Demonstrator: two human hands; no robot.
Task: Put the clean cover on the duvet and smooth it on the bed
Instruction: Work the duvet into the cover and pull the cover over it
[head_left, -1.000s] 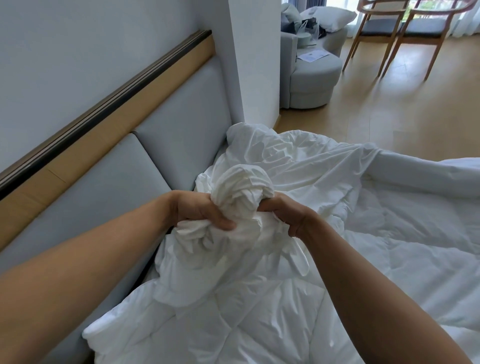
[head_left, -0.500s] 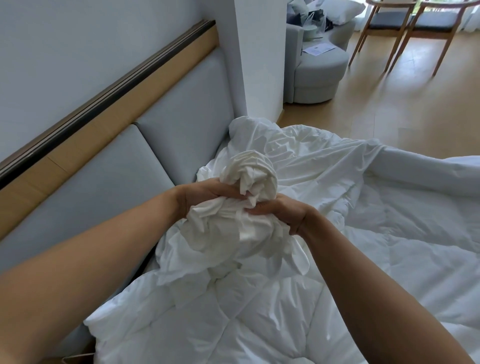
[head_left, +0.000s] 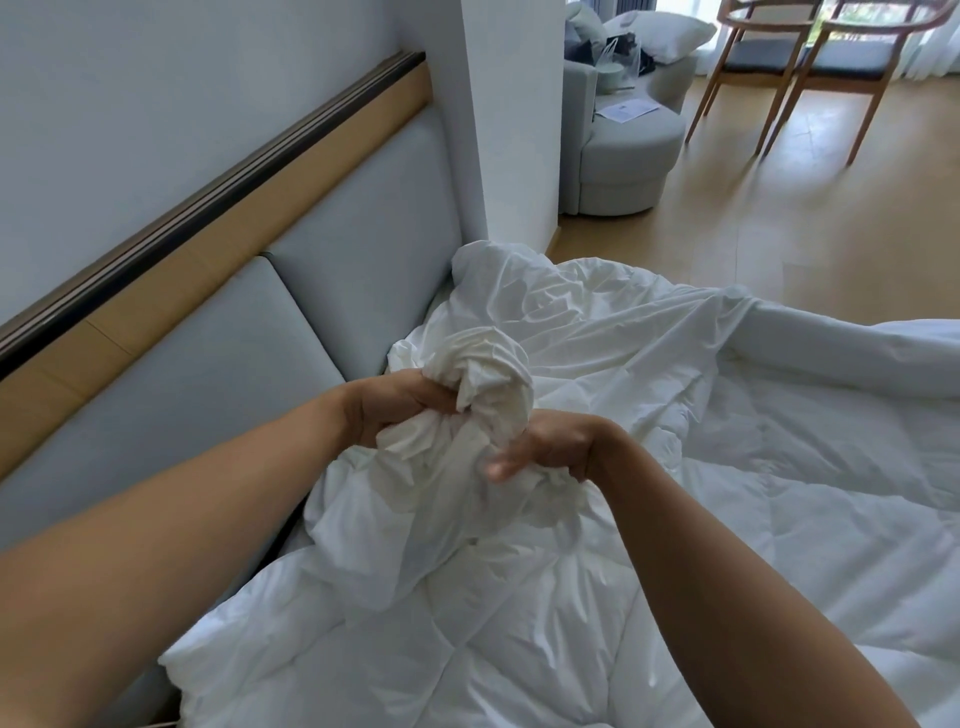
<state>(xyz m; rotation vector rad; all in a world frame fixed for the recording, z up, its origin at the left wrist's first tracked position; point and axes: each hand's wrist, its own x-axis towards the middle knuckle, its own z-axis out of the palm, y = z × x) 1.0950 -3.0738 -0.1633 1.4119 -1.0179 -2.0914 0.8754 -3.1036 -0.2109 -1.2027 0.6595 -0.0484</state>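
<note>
now | cover (head_left: 491, 371) bunched between left hand (head_left: 397, 408) and right hand (head_left: 558, 447) | above duvet (head_left: 467, 654)

The bunched white cotton cover (head_left: 483, 384) sits between the left hand (head_left: 395, 410) and the right hand (head_left: 550, 447), which both grip it. Under both hands lies the white quilted duvet (head_left: 519, 623), which runs on to the right of the right hand. Left of the left hand stands the grey padded headboard (head_left: 208, 395). Beyond the hands rises the white square pillar (head_left: 514, 130). Behind it, the grey round armchair (head_left: 628, 150) carries a white paper sheet (head_left: 626, 110). Two wooden-framed chairs (head_left: 810, 57) stand to its right on the pale wood floor (head_left: 779, 234).
</note>
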